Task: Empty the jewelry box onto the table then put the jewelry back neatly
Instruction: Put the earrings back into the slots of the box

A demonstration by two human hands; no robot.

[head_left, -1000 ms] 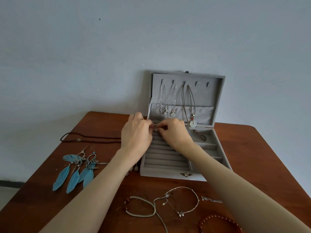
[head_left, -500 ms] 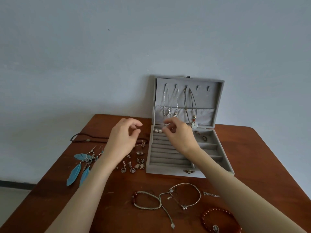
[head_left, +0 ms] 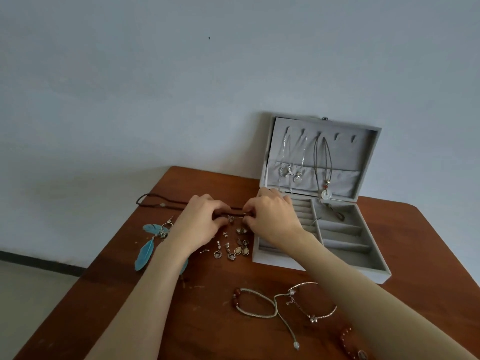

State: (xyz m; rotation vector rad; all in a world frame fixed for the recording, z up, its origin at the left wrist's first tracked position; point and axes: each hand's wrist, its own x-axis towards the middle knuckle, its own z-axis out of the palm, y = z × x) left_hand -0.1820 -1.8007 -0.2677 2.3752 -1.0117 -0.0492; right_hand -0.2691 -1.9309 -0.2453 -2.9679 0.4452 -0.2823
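L hand [head_left: 201, 224]: now dropping from mid-air to table at box's 9 o'clock, fingers curling onto small earring [head_left: 230, 218].
R hand [head_left: 272, 219]: leaving ring rolls, pinching same cluster.
Jewelry box [head_left: 345, 237]: open, at 3 o'clock; refilling w/ next piece.

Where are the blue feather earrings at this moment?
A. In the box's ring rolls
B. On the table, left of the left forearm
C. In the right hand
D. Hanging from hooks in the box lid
B: the blue feather earrings lie on the table, beside the left forearm.
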